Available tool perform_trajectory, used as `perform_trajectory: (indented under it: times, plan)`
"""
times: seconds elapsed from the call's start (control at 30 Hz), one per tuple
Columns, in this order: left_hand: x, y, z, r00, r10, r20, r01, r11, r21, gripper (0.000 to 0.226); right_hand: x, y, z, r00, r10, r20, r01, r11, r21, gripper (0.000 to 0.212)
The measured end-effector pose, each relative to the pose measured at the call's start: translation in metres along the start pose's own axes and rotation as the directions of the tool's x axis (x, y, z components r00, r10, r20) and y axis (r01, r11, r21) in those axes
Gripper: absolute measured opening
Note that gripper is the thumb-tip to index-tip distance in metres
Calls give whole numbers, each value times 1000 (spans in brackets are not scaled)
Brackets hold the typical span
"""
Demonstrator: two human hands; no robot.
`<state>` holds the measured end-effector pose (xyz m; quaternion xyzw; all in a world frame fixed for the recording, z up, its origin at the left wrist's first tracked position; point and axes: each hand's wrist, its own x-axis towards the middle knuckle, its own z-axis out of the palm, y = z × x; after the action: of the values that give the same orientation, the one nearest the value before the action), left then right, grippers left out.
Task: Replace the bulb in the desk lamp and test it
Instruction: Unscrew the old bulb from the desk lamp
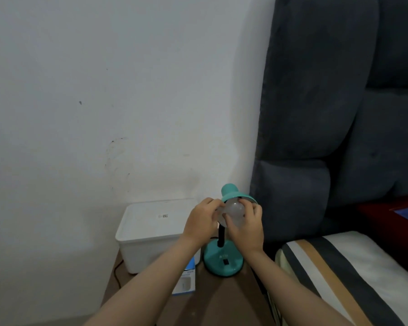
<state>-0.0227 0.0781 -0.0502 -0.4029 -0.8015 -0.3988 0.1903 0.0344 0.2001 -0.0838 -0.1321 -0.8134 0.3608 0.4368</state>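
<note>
A teal desk lamp stands on a brown bedside table (212,302), its round base (223,261) with a black switch near the table's right side. The teal shade (231,192) tilts toward me. A frosted white bulb (233,214) sits at the mouth of the shade. My left hand (201,222) curls around the bulb's left side. My right hand (247,225) wraps its right and lower side. Both hands grip the bulb; its screw base is hidden inside the shade.
A white lidded plastic box (151,231) stands left of the lamp against the wall. A blue-and-white bulb carton (185,280) lies in front of it, partly under my left forearm. A black cord (117,271) runs down the table's left. A bed with striped bedding (335,274) and a grey padded headboard (316,114) is right.
</note>
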Motion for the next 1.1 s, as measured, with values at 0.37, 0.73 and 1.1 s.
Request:
perform_trajectory:
  times: [0.37, 0.73, 1.1]
  plan:
    - [0, -6, 3, 999, -13, -43, 11, 999, -48, 24, 4, 14, -3, 983, -169, 76, 177, 978, -111, 49]
    - [0, -6, 3, 999, -25, -34, 23, 998, -65, 24, -3, 1, 5, 998, 47, -34, -43, 994, 104, 52]
    - [2, -4, 3, 999, -35, -31, 33, 997, -64, 23, 3, 15, -1, 977, -162, 137, 179, 977, -119, 51]
